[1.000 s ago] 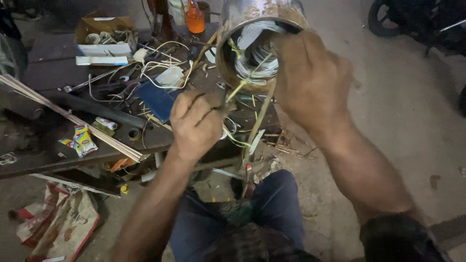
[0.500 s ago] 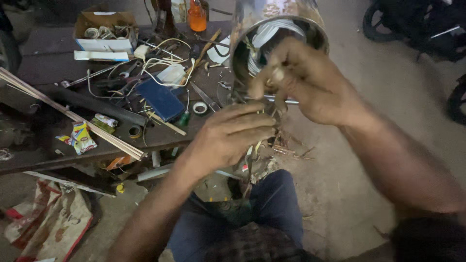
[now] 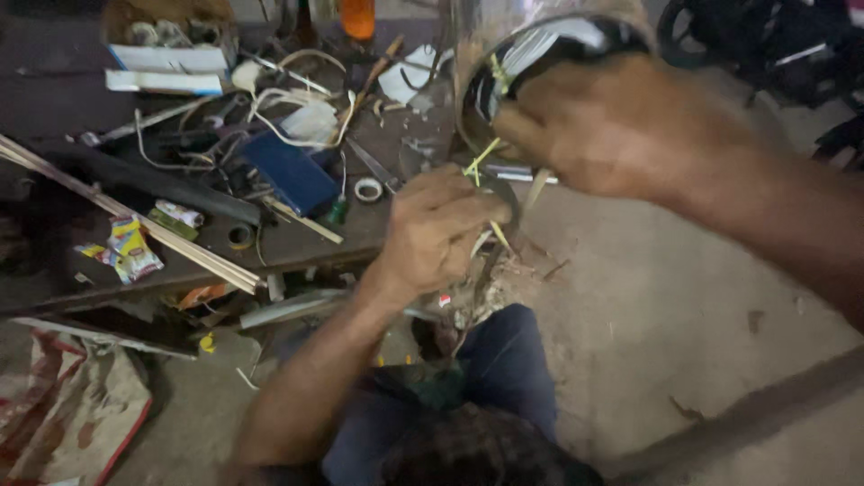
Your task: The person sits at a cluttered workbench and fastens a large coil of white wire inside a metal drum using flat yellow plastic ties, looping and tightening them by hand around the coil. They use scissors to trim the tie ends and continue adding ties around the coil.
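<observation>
Left hand (image 3: 441, 229): nearest to you, over your knee; the fingers are curled into a closed grip on the yellow-green leads (image 3: 480, 162), which rise from the fist toward the cylinder's mouth.
Yellow-green leads: thin and stiff-looking, running from your left fist up to the rim; their far ends are hidden inside the opening.
Right hand (image 3: 621, 126): just above and beyond the left, laid across the mouth of the metal cylinder (image 3: 540, 40); the fingertips are bent in at the rim, but blur hides whether they pinch anything, so the hold cannot be told.
Metal cylinder: held up in the air in front of you, open end tilted toward your face, pale windings visible inside.
Technique, as a judgement: keep the left grip firm and low on the leads, steady the shell with the right, and draw along the bore's axis so the insulation does not scrape the rim.
Workbench (image 3: 297, 243): beyond your left arm, littered with a blue box (image 3: 290, 173), a tape roll (image 3: 367, 189), white wires (image 3: 288, 99) and long pale strips (image 3: 135, 220).
Orange bottle (image 3: 357, 16): farthest, at the bench's back edge.
</observation>
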Motion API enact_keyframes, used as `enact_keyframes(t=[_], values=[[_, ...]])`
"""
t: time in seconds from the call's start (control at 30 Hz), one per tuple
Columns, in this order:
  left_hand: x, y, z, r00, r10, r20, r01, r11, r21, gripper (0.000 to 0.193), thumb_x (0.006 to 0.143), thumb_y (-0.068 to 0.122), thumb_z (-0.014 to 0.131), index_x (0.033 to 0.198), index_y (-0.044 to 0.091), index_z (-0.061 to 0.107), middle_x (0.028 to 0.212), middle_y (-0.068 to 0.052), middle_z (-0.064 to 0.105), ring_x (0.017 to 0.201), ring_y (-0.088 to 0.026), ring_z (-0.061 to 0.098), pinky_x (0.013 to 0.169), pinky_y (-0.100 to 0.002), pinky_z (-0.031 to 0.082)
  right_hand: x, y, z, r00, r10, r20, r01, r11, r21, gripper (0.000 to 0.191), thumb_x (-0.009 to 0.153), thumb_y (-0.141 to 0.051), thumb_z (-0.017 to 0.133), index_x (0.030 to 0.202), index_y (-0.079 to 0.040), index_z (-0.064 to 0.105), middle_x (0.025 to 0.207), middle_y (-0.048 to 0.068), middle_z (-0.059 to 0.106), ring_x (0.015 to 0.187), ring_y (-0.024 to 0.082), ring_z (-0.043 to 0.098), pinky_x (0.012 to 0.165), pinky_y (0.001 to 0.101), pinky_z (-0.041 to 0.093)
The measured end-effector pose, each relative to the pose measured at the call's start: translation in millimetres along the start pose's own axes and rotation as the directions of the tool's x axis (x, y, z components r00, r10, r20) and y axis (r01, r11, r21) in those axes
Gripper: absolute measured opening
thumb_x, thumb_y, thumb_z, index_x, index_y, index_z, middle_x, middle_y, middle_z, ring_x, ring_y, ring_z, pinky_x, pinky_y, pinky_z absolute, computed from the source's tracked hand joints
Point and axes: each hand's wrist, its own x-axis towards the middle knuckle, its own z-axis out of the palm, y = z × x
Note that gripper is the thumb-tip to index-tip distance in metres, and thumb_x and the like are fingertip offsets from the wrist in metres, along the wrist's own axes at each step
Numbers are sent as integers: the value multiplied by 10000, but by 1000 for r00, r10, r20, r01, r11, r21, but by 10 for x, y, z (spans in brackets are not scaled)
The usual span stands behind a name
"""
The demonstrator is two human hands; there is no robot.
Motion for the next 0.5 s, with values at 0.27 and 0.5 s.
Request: enact_keyframes(t=[0.27, 0.5], values=[[-223, 30, 20, 985, -139, -98, 136, 990, -42, 204, 924, -51, 600, 1046, 52, 726, 965, -112, 723, 803, -290, 707, 749, -368, 561, 46, 14, -128, 981, 115, 157, -141, 975, 170, 173, 916, -146, 639, 1069, -69, 663, 849, 87, 695, 790, 251, 726, 605, 380, 575], [-235, 310, -202, 862, -494, 117, 506, 851, -137, 497, 883, 25, 660, 1377, 76, 640, 888, -57, 653, 747, -185, 602, 695, -328, 491, -108, -70, -256, 949, 183, -258, -89, 937, 337, 254, 840, -46, 668, 1082, 29, 661, 982, 171, 667, 894, 348, 688, 730, 425, 569]])
